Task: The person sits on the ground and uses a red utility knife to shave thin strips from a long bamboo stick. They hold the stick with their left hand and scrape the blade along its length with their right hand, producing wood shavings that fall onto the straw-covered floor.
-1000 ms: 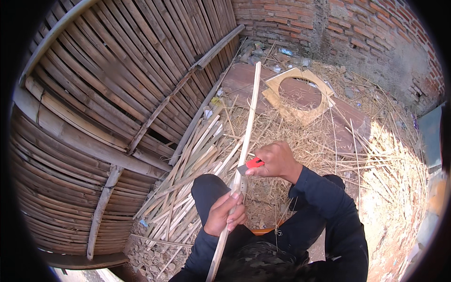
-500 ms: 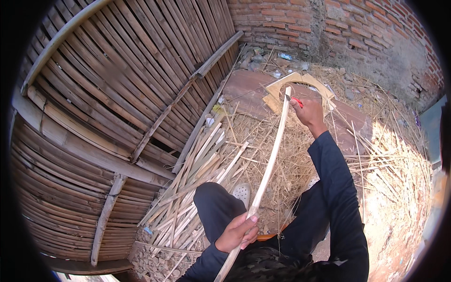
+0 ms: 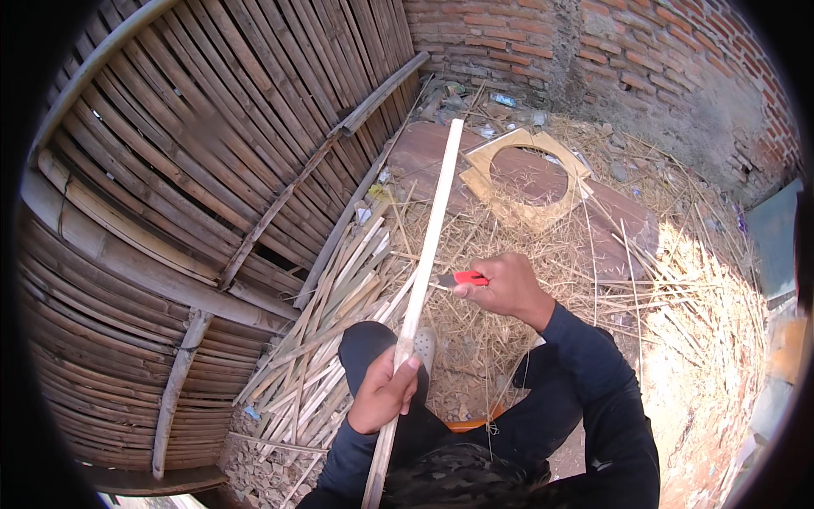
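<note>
A long pale bamboo strip (image 3: 431, 246) slants up and away from my lap. My left hand (image 3: 384, 392) is wrapped round its lower part, thumb on top. In my right hand (image 3: 509, 288) is a red-handled knife (image 3: 469, 278), its fingers closed round the handle. The knife's dark blade points left, close beside the strip's right edge near mid-length; whether it touches the strip I cannot tell. The strip's far end reaches past the shavings, over a brown board.
Split bamboo strips (image 3: 326, 348) lie heaped at the left, beside a bamboo slat wall (image 3: 212, 136). Shavings (image 3: 500, 339) cover the ground ahead. A yellowish board with a round hole (image 3: 479, 161) lies on a brown board (image 3: 411, 161). A brick wall (image 3: 526, 51) stands behind.
My right hand has drawn the knife back from the strip's far end toward me. My left hand and the strip have shifted left, and the strip stands out straighter.
</note>
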A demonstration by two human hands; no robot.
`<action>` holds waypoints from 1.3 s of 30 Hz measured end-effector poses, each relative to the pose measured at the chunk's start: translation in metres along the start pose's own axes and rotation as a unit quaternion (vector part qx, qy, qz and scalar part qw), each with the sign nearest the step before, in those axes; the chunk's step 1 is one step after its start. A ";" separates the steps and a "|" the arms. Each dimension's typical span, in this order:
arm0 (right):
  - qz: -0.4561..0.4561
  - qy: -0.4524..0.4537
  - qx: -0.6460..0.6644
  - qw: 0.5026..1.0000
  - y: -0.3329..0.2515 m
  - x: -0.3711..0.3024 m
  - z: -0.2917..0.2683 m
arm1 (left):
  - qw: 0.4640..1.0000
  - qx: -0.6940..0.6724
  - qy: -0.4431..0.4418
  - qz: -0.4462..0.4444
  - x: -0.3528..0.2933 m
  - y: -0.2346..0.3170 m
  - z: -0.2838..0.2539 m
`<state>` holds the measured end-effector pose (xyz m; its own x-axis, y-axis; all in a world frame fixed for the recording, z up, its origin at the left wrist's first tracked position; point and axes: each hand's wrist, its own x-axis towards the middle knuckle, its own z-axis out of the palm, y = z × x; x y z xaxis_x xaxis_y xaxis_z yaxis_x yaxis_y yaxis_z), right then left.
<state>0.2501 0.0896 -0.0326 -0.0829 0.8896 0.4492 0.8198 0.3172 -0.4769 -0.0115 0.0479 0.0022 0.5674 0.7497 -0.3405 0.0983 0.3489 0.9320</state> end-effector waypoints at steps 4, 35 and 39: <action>-0.120 -0.009 -0.056 0.991 -0.030 -0.017 0.020 | 1.000 -0.011 -0.014 0.000 0.003 0.003 0.004; 0.371 0.189 -0.118 0.901 0.199 0.042 -0.047 | 0.988 0.052 -0.126 -0.078 -0.042 -0.028 0.021; 0.456 0.190 -0.090 0.865 0.245 -0.009 -0.047 | 0.991 0.037 -0.092 -0.085 -0.049 -0.029 0.019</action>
<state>0.4785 0.1438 -0.1187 0.8084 0.5600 0.1811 0.5245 -0.5459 -0.6534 -0.0269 -0.0095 -0.0055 0.6767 0.5660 -0.4709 0.2615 0.4131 0.8723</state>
